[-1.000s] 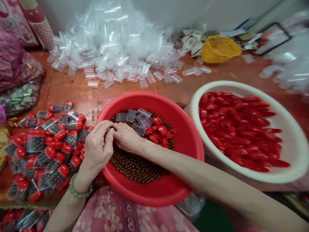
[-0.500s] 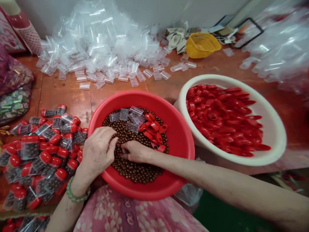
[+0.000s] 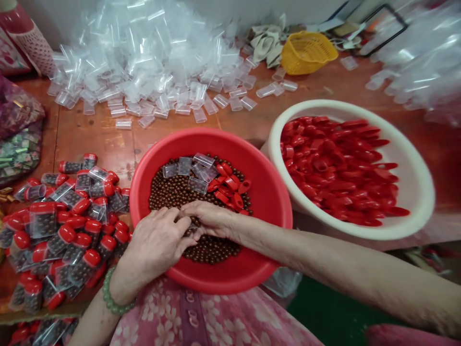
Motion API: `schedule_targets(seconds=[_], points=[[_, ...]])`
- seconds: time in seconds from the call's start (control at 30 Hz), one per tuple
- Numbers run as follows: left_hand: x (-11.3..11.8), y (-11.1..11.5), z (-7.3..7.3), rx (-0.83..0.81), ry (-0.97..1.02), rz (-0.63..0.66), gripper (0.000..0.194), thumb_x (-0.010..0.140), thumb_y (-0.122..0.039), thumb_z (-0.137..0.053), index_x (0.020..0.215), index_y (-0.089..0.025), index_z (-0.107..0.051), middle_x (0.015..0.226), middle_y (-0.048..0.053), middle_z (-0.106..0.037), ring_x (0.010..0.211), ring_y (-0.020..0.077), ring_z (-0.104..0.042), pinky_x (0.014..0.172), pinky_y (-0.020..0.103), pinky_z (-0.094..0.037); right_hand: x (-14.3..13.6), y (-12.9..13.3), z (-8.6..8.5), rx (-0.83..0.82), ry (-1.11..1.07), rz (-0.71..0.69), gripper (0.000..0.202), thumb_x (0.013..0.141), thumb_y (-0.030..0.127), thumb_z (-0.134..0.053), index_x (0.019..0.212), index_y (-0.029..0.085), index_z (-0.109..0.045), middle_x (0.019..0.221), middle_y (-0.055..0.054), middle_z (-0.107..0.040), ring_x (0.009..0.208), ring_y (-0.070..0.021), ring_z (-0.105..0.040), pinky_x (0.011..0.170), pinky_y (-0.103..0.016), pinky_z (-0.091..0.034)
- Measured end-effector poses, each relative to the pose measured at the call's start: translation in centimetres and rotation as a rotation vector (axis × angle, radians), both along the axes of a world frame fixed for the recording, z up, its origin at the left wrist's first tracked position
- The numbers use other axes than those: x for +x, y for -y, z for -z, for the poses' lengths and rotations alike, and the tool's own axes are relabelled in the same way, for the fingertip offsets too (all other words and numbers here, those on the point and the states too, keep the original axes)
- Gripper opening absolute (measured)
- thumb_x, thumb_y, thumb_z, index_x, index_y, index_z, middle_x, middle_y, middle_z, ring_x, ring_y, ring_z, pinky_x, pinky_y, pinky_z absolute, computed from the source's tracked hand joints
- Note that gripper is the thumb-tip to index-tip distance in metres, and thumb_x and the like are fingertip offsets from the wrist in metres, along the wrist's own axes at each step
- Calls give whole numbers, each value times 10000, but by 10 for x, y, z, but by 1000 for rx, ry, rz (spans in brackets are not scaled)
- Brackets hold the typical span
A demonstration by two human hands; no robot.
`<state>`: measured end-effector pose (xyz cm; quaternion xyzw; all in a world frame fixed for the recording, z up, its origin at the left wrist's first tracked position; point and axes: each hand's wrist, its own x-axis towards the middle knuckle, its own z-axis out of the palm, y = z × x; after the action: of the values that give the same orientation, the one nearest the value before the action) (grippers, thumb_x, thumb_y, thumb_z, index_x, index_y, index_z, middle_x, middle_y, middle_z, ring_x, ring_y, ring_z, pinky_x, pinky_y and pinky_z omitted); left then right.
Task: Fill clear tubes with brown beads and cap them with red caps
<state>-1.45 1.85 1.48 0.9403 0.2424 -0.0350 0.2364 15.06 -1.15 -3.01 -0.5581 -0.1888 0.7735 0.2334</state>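
Observation:
Over the red basin point(image 3: 266, 211), my two hands meet above a bed of small brown beads point(image 3: 169, 190). My left hand point(image 3: 158, 242), with a green bead bracelet point(image 3: 113, 293) at the wrist, curls its fingers round what looks like a clear plastic tube, mostly hidden. Some brown beads show in the cupped, closed fingers of my right hand point(image 3: 209, 218), right against the left fingertips. Inside the basin, behind the hands, lie several empty clear tubes point(image 3: 197, 185) and red caps point(image 3: 237, 199).
Filled, red-capped tubes point(image 3: 43, 218) are piled at left. A cream basin point(image 3: 419, 192) of loose red caps point(image 3: 331, 163) stands at right. Clear empty tubes point(image 3: 144, 62) form a heap at the back, near a yellow basket point(image 3: 306, 53). More clear plastic point(image 3: 428, 62) sits back right.
My right hand has come up out of the beads and turned towards the left one. My left hand has moved right and down, so the two now touch. The view has shifted slightly.

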Motion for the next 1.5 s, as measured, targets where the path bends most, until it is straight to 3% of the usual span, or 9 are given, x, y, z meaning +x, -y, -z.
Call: schedule_targets(seconds=[0.17, 0.4, 0.57, 0.83, 0.9, 1.0, 1.17, 1.33, 1.5], points=[[-3, -3, 1, -138, 232, -47, 253, 957, -334, -467, 1140, -205, -586, 1123, 58, -645, 1042, 203, -601, 919, 348, -491, 3, 13, -10, 75, -40, 51, 151, 832, 310, -537, 779, 168, -542, 628, 18, -571, 513, -89, -551, 501, -213, -506], [-3, -11, -2, -315, 543, -211, 151, 933, -240, -518, 1044, -150, -566, 1098, 96, -661, 1020, 169, -625, 907, 291, -490, 31, 22, -38, 797, 1105, -702, 200, 928, 248, -465, 921, 140, -633, 952, -119, -638, 924, -245, -582, 850, -373, -446], [-3, -14, -1, -474, 564, -297, 148, 869, -235, -612, 998, -164, -602, 937, 50, -682, 831, 142, -635, 761, 262, -503, 49, 13, -30, 737, 1664, -811, 225, 882, 242, -522, 1005, 97, -643, 997, -181, -628, 926, -297, -570, 788, -377, -424], [-1, -9, -11, -958, 670, -475, 192, 806, -249, -675, 969, -160, -626, 913, 57, -703, 815, 151, -654, 724, 264, -514, 55, -6, -12, 697, 1604, -955, 256, 923, 218, -447, 930, 129, -687, 934, -150, -660, 819, -245, -644, 714, -349, -434], [0, -7, -14, -1033, 693, -474, 196, 820, -274, -662, 975, -163, -614, 940, 68, -699, 848, 156, -658, 754, 274, -521, 63, -7, -17, 692, 1619, -849, 267, 929, 247, -448, 928, 136, -691, 941, -144, -666, 769, -224, -645, 672, -333, -445], [3, -6, -15, -1040, 713, -511, 178, 836, -290, -635, 942, -158, -580, 923, 65, -677, 851, 147, -652, 790, 286, -520, 76, -3, -29, 811, 1487, -455, 230, 903, 288, -505, 880, 158, -693, 900, -108, -681, 754, -204, -637, 679, -326, -478], [9, -8, -15, -1147, 740, -529, 195, 843, -295, -610, 948, -164, -511, 919, 56, -644, 802, 123, -641, 715, 247, -509, 71, 10, -59, 838, 815, 196, 190, 749, 406, -708, 777, 218, -698, 696, -19, -695, 594, -148, -622, 562, -269, -511], [12, -9, -10, -940, 754, -637, 204, 815, -290, -627, 955, -166, -546, 952, 46, -633, 774, 106, -590, 697, 230, -479, 49, 11, -72, 627, 344, 389, 318, 572, 443, -849, 711, 195, -707, 615, -8, -696, 523, -130, -649, 532, -245, -559], [14, -10, -3, -939, 749, -670, 229, 769, -317, -675, 899, -167, -561, 898, 25, -625, 668, 89, -533, 627, 227, -454, 43, 9, -61, 601, 244, 455, 312, 567, 408, -861, 672, 174, -682, 598, 0, -688, 500, -108, -642, 526, -225, -576]])
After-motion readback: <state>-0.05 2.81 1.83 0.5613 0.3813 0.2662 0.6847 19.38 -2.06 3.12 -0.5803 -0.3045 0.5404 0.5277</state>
